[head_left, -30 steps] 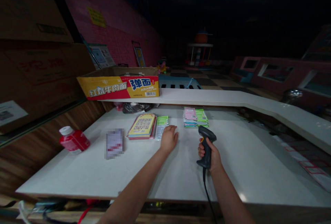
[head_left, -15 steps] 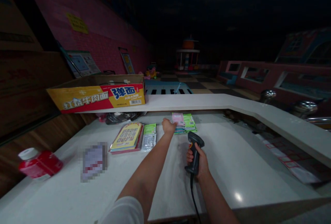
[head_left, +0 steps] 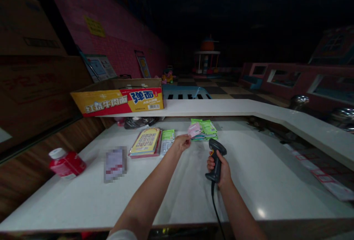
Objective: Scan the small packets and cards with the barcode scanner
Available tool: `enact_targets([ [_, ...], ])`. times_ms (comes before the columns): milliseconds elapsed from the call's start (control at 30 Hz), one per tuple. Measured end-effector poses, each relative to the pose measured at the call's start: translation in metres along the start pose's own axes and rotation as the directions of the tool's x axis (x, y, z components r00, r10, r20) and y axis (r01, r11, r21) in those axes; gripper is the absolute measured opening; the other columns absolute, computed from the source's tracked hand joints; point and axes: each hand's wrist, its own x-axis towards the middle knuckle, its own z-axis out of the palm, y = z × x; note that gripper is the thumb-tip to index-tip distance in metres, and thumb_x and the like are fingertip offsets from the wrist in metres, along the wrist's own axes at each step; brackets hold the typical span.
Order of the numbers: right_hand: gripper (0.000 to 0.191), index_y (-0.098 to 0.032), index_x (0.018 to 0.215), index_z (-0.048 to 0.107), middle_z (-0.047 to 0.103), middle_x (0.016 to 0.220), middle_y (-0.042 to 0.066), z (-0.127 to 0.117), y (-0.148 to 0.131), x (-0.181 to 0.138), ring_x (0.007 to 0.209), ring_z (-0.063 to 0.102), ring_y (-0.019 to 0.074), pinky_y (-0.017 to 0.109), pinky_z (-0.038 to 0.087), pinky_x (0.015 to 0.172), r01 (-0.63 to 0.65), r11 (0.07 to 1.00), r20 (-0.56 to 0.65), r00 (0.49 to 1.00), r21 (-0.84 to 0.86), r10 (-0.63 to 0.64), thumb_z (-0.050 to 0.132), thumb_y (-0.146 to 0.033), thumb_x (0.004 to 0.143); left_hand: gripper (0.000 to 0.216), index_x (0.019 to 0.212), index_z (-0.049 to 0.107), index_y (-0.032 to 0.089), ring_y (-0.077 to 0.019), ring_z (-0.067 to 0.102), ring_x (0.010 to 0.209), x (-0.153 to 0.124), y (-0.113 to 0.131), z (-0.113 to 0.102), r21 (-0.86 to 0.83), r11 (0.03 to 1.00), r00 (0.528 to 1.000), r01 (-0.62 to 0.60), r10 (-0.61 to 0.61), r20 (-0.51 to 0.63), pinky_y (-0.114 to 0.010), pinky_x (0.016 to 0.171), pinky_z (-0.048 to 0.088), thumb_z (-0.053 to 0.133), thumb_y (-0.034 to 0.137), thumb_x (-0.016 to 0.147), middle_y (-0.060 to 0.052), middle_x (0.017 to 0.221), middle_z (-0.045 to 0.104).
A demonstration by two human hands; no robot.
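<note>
My left hand (head_left: 182, 142) pinches a small pink packet (head_left: 194, 129) and holds it just above the white counter (head_left: 177, 188), close to the stack of green and pink packets (head_left: 206, 129) behind it. A black handheld barcode scanner (head_left: 216, 158) stands upright in my right hand (head_left: 219, 168), whose fingers wrap its grip. The scanner's head points toward the packet stack, and its cable trails down past my wrist.
A pile of yellow-topped cards (head_left: 145, 142) and a green packet (head_left: 167, 140) lie left of my left hand. A red bottle with a white cap (head_left: 66, 163) lies at the counter's left. A yellow and red noodle carton (head_left: 118, 98) sits on the raised ledge (head_left: 249, 109).
My left hand went from the counter to the packet stack, took the pink packet from its top and drew it back toward me. The scanner hand barely shifted.
</note>
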Motion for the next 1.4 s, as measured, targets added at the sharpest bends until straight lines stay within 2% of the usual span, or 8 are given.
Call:
enact_targets([
  [100, 0.036, -0.018, 0.082, 0.059, 0.048, 0.053, -0.007, 0.001, 0.000, -0.002, 0.041, 0.043, 0.0058, 0.015, 0.037, 0.037, -0.007, 0.999, 0.010, 1.000, -0.049, 0.007, 0.082, -0.040, 0.065, 0.024, 0.080, 0.064, 0.013, -0.0073, 0.051, 0.051, -0.028, -0.017, -0.028, -0.039, 0.994, 0.994, -0.105, 0.105, -0.009, -0.020, 0.050, 0.040, 0.078, 0.015, 0.060, 0.000, 0.065, 0.063],
  [200, 0.038, -0.018, 0.081, 0.059, 0.048, 0.052, -0.007, 0.001, 0.000, -0.004, 0.040, 0.042, 0.0060, 0.016, 0.035, 0.035, -0.017, 0.993, 0.027, 0.999, -0.117, 0.020, 0.082, -0.042, 0.064, 0.030, 0.086, 0.063, 0.015, -0.0111, 0.058, 0.061, -0.050, -0.036, -0.052, 0.003, 0.938, 0.936, -0.348, 0.347, -0.051, -0.022, 0.059, 0.044, 0.076, 0.028, 0.062, 0.000, 0.070, 0.066],
  [300, 0.040, -0.018, 0.081, 0.059, 0.048, 0.051, -0.007, 0.002, 0.002, -0.007, 0.038, 0.041, 0.0051, 0.015, 0.033, 0.034, -0.033, 0.984, 0.040, 0.998, -0.173, 0.041, 0.084, -0.043, 0.062, 0.030, 0.086, 0.061, 0.017, -0.0141, 0.062, 0.068, -0.059, -0.048, -0.063, 0.063, 0.891, 0.890, -0.449, 0.452, -0.051, -0.026, 0.067, 0.047, 0.071, 0.037, 0.066, -0.002, 0.074, 0.068],
  [467, 0.043, -0.018, 0.084, 0.059, 0.052, 0.049, -0.006, 0.008, 0.006, -0.012, 0.036, 0.044, 0.0062, 0.015, 0.033, 0.033, -0.026, 0.937, -0.035, 0.999, -0.348, 0.015, 0.080, -0.050, 0.065, 0.030, 0.085, 0.060, 0.018, -0.0164, 0.065, 0.071, -0.058, -0.051, -0.065, 0.085, 0.882, 0.882, -0.464, 0.469, -0.045, -0.028, 0.071, 0.049, 0.070, 0.041, 0.068, -0.003, 0.076, 0.069],
  [600, 0.045, -0.019, 0.086, 0.059, 0.056, 0.047, -0.004, 0.017, 0.011, -0.025, 0.033, 0.048, 0.0097, 0.018, 0.036, 0.031, -0.022, 0.806, -0.115, 0.992, -0.592, -0.058, 0.077, -0.055, 0.067, 0.031, 0.088, 0.060, 0.018, -0.0163, 0.065, 0.072, -0.058, -0.050, -0.067, 0.054, 0.886, 0.886, -0.460, 0.463, -0.042, -0.028, 0.072, 0.050, 0.069, 0.041, 0.070, -0.003, 0.078, 0.069],
  [833, 0.043, -0.020, 0.074, 0.055, 0.055, 0.042, -0.004, 0.039, 0.014, -0.062, 0.030, 0.048, 0.0116, 0.020, 0.035, 0.029, 0.018, 0.596, -0.027, 0.997, -0.803, -0.067, 0.076, -0.056, 0.065, 0.027, 0.089, 0.060, 0.017, -0.0153, 0.064, 0.073, -0.057, -0.054, -0.067, 0.017, 0.881, 0.880, -0.473, 0.473, -0.031, -0.027, 0.072, 0.049, 0.068, 0.036, 0.071, -0.003, 0.079, 0.068],
  [1100, 0.042, -0.021, 0.074, 0.053, 0.056, 0.045, -0.004, 0.040, 0.011, -0.068, 0.031, 0.048, 0.0117, 0.021, 0.036, 0.029, 0.031, 0.567, -0.058, 0.989, -0.823, -0.137, 0.074, -0.056, 0.066, 0.010, 0.079, 0.063, 0.018, -0.0160, 0.060, 0.068, -0.063, -0.044, -0.066, 0.260, 0.829, 0.848, -0.495, 0.526, -0.060, -0.027, 0.065, 0.046, 0.059, 0.024, 0.072, -0.001, 0.072, 0.065],
  [1400, 0.042, -0.019, 0.081, 0.057, 0.057, 0.048, -0.004, 0.038, 0.009, -0.058, 0.033, 0.050, 0.0110, 0.020, 0.036, 0.031, -0.002, 0.625, -0.082, 0.992, -0.781, -0.099, 0.075, -0.055, 0.068, 0.026, 0.089, 0.059, 0.017, -0.0150, 0.063, 0.071, -0.058, -0.054, -0.065, 0.048, 0.887, 0.887, -0.458, 0.460, -0.031, -0.026, 0.070, 0.048, 0.067, 0.034, 0.071, -0.002, 0.078, 0.067],
])
